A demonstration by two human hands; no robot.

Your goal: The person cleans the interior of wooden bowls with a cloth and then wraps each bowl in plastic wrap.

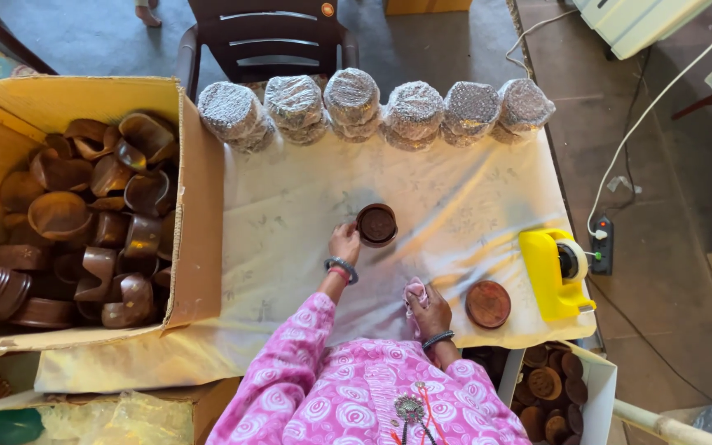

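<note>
A person at a cloth-covered counter (290, 206) holds a small brown bowl and a pink cloth.

The left hand (344, 243) closes its grip on the rim of the bowl (377, 224), which sits mid-counter; the right hand (430, 313) is closed around the pink cloth (415, 292) near the body. A brown lid (488, 303) lies beside a yellow tape dispenser (554, 272). Held only at the rim, the bowl could slip or tip on the smooth sheet.
</note>
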